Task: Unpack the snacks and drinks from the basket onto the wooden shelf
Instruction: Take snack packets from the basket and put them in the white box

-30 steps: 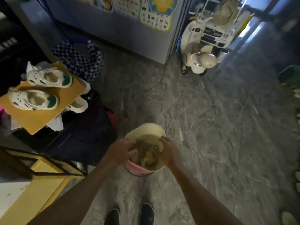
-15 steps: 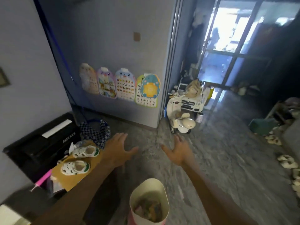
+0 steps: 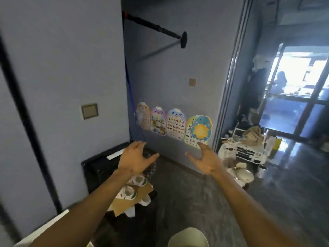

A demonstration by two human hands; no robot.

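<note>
Only the cream rim of the basket (image 3: 188,237) shows, at the bottom edge on the dark floor; its contents are hidden. My left hand (image 3: 135,158) and my right hand (image 3: 204,159) are raised well above it in front of me, palms facing each other, fingers spread, holding nothing. No snack or drink is visible. The wooden shelf is out of view.
White children's shoes (image 3: 128,192) lie on a cardboard sheet (image 3: 124,205) at my lower left, beside a black cabinet (image 3: 99,166). Toy ride-on cars (image 3: 249,154) stand right of the wall with posters (image 3: 175,123). A black bar (image 3: 156,29) juts from the wall overhead.
My hands left the basket and rose, now spread apart in the air. The view swung upward from the floor to the wall, so the basket slid to the bottom edge.
</note>
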